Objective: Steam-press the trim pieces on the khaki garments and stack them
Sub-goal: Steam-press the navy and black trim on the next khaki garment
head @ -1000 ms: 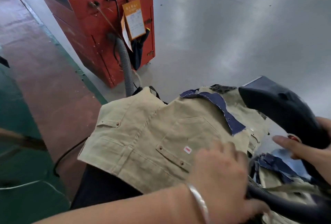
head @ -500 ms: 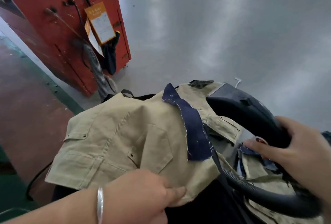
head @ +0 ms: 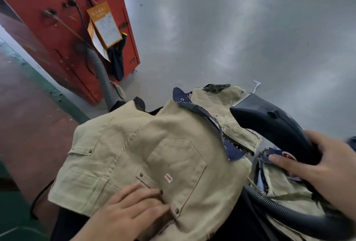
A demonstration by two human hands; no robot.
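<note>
A khaki garment [head: 134,156] with riveted pockets and a small red-and-white sticker lies spread over a dark stand in front of me. A navy trim piece [head: 217,127] runs along its right edge, partly folded over. My left hand [head: 133,206] rests flat on the garment's near edge beside a pocket corner, fingers straight. My right hand [head: 316,165] grips the black handle of the steam iron [head: 269,119], index finger stretched toward a red button. Under the iron lies another khaki piece [head: 285,188] with navy trim, partly hidden.
A ribbed black hose [head: 285,210] curves from the iron across the lower right. A red cabinet [head: 63,29] with an orange tag and a grey corrugated hose [head: 102,79] stands at the back left. Grey floor [head: 240,29] lies beyond; red and green floor [head: 25,106] to the left.
The garment has been pulled flatter and toward me, its pocket face now showing. My left hand went from gripping the near edge to lying flat on it. The navy trim folded narrower.
</note>
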